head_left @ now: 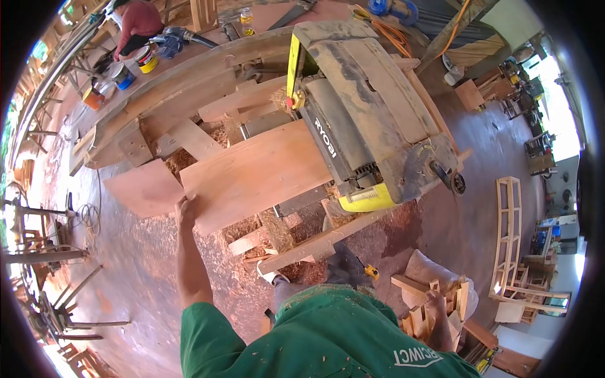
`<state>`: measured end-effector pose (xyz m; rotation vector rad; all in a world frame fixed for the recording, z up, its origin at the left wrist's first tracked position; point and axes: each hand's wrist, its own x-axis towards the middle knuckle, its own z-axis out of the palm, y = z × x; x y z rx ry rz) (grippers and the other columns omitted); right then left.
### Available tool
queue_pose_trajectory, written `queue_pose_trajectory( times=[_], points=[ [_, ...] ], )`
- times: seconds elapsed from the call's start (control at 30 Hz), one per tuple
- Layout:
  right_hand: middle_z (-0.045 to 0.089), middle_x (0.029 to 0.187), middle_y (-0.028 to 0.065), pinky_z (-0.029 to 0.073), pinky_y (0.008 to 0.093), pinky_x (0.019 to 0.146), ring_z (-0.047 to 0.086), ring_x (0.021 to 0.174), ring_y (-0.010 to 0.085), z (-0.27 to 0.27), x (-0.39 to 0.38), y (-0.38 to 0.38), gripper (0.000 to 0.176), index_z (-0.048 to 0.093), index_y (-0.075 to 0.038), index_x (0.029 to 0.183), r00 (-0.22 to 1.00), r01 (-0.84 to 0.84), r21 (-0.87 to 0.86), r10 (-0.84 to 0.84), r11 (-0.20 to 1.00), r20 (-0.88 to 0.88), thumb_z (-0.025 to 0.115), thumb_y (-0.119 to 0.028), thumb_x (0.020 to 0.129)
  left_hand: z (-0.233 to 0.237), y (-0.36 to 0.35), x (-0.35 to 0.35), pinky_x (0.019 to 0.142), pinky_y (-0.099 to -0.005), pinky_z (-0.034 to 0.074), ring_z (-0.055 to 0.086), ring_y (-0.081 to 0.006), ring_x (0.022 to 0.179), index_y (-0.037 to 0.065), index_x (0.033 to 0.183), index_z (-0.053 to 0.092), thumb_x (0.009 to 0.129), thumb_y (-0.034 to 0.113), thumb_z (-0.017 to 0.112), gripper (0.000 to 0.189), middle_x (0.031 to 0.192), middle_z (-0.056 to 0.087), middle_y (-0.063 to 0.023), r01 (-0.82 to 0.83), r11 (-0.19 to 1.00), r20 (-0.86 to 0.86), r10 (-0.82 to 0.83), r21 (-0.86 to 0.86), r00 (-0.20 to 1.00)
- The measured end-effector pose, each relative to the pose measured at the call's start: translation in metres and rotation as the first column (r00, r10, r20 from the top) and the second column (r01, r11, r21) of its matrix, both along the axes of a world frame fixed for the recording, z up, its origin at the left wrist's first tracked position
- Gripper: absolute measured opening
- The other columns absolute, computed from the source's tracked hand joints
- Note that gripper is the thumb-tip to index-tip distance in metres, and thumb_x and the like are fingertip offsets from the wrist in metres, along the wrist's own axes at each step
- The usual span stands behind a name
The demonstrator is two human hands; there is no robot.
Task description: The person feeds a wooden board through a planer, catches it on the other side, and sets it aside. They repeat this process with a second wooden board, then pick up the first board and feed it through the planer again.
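A wide reddish wooden board (255, 173) lies with its far end in the mouth of a dusty Ryobi thickness planer (378, 94). My left hand (187, 211) grips the near left corner of this board, fingers wrapped on its edge. Beside that corner is a second, shorter board (144, 188), overlapped by my hand's side of the first one. Off to the right, my right hand (435, 305) is closed at the top of a piece of wood (418, 320) among several upright offcuts.
A timber frame (328, 239) surrounds the planer, with shavings (277, 230) around it. Paint cans (146, 60) and a person (138, 28) are at the upper left. A plastic sack (435, 274) stands near the offcuts. A slatted wooden frame (507, 233) lies farther right.
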<state>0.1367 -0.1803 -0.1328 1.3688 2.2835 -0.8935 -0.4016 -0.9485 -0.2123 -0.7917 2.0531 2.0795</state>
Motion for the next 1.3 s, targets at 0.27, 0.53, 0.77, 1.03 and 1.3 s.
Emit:
queue_pose_trajectory(
  times=[0.27,0.53,0.77,1.03,1.3],
  points=[
    [0.058,0.075,0.0131,0.049,0.0305,0.052,0.058,0.06,0.0196,0.055,-0.04,-0.049,0.022,0.058,0.001,0.099,0.979,-0.177,0.086,0.165,0.981,0.122,0.055,-0.011,0.08,0.001,0.033,-0.002,0.064,-0.027,0.048,0.058,-0.0135,0.072,-0.001,0.102,0.059,0.08,0.011,0.061,0.025,0.086,0.063,-0.0071,-0.024,0.982,-0.053,0.035,0.186,0.998],
    [0.059,0.077,0.0067,0.049,0.0317,0.049,0.057,0.058,0.0173,0.044,-0.008,-0.051,0.027,0.056,-0.005,0.106,0.935,0.34,-0.106,-0.324,0.934,0.142,0.057,-0.023,0.086,-0.001,0.064,-0.009,0.068,-0.0268,0.047,0.058,-0.0138,0.076,-0.004,0.105,0.058,0.081,0.01,0.061,0.027,0.09,0.062,-0.0075,-0.041,0.972,-0.088,0.063,0.233,0.994],
    [0.059,0.078,0.007,0.049,0.0319,0.05,0.058,0.061,0.0182,0.039,0.017,-0.065,0.027,0.057,-0.007,0.106,0.933,0.345,-0.105,-0.329,0.933,0.144,0.057,-0.025,0.086,-0.001,0.084,-0.02,0.067,-0.0253,0.046,0.057,-0.013,0.075,-0.004,0.104,0.058,0.08,0.009,0.061,0.028,0.091,0.062,-0.0069,0.001,0.976,-0.093,0.02,0.217,0.995],
    [0.06,0.086,0.0084,0.047,0.0309,0.049,0.059,0.064,0.0194,0.055,0.006,-0.086,0.029,0.056,-0.007,0.107,0.915,0.377,-0.097,-0.355,0.921,0.19,0.055,-0.026,0.085,-0.045,0.086,-0.037,0.068,-0.0234,0.044,0.055,-0.0123,0.077,-0.005,0.102,0.059,0.078,0.009,0.062,0.028,0.09,0.062,-0.0064,0.065,0.955,-0.158,-0.019,0.29,0.987],
    [0.06,0.089,0.0076,0.047,0.0307,0.049,0.059,0.065,0.0189,0.049,0.011,-0.084,0.031,0.055,-0.007,0.109,0.908,0.414,-0.138,-0.397,0.9,0.138,0.055,-0.025,0.085,-0.006,0.129,-0.033,0.067,-0.0264,0.046,0.057,-0.0144,0.075,-0.003,0.099,0.057,0.081,0.013,0.061,0.024,0.087,0.06,-0.0061,0.09,0.943,-0.185,-0.031,0.322,0.982]
  ],
)
